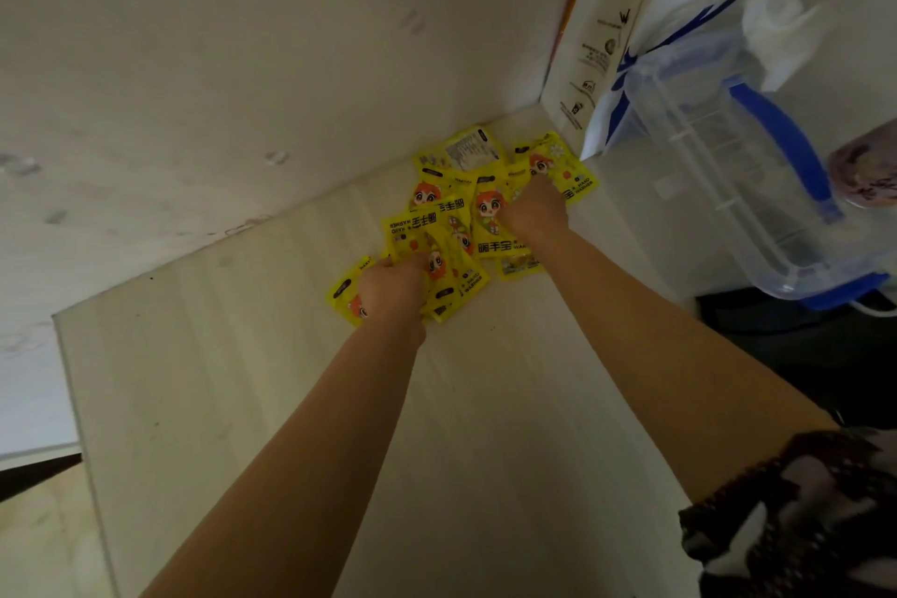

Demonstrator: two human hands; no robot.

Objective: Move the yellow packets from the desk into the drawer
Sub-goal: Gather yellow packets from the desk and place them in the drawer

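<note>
So the yellow packets [454,219] are all heaped in a loose pile on the pale wooden desk [272,403], shoved up toward the far corner where the desk meets the wall [242,63]. They overlap every which way, cartoon faces and "hand warmer" text pointing in all directions.

Both bare arms reach straight out into the pile. The left hand [390,289] sits at the pile's 7 o'clock edge, fingers curled down and closed onto a few packets there, with one packet poking out at its 9 o'clock side. The right hand [536,209] is at about 2 o'clock in the pile, knuckles up, fingers bunched tight into the packets under it. How many each hand actually has hold of, can't tell, the fingertips are buried.

Stuff crowding the spot: a white paper coffee bag [626,29] stands just beside the pile at its 2 o'clock, practically touching the outermost packet. Right of that, a clear plastic pitcher with a blue handle [776,131] stands close by. A dark patterned sleeve [796,520] shows at 5 o'clock in the view. No drawer visible from this angle.
</note>
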